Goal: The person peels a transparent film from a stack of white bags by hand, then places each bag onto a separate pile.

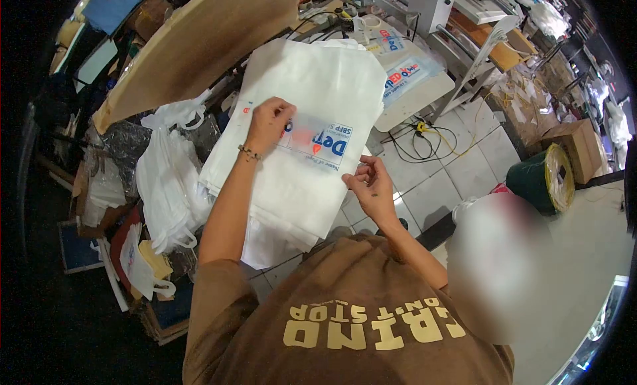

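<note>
White stacked sheets (298,206) lie at centre, the top one bearing a panel with blue print (335,143). My left hand (269,123) is at the panel's upper-left corner, fingertips gathered; I cannot tell whether they pinch a layer. My right hand (371,186) is at the stack's right edge, fingers curled towards the thumb — grip on the edge not determinable. Left of the stack: white plastic bag (166,186), handles up, contents hidden. Far right: cardboard box (576,149) — interior not visible — beside a green spool (537,179). Beyond the stack: printed packet (408,76) on a pale board (424,96).
</note>
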Motion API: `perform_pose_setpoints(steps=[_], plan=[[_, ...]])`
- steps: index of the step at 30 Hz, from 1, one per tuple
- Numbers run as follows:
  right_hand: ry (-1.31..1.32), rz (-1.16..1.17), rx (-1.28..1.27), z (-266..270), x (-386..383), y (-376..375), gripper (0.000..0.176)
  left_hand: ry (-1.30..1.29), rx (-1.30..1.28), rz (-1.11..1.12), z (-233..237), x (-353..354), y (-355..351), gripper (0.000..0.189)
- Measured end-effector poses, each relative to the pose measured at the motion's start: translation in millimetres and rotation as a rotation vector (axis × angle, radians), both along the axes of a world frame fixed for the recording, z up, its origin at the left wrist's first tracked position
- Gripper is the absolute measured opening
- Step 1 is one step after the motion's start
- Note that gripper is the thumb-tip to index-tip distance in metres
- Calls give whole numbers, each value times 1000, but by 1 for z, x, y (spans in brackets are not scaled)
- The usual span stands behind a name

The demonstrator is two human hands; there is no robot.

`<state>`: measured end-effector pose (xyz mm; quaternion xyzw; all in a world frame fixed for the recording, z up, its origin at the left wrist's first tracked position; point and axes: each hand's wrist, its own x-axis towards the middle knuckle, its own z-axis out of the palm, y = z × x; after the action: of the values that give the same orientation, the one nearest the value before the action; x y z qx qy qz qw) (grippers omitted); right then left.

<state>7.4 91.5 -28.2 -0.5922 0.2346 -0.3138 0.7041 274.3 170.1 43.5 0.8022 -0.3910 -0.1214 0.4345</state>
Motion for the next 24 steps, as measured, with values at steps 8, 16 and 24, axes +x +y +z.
perform_pose_setpoints(steps=[8,16,24], plan=[[118,-84,-233,4,-3,-9,18,-77,-200,331,7,72,37,22],[20,-17,-129,17,8,-27,23,-222,-85,329,4,83,88,25],[-113,-13,226,31,7,-12,40,-515,2,-371,8,-23,55,37]])
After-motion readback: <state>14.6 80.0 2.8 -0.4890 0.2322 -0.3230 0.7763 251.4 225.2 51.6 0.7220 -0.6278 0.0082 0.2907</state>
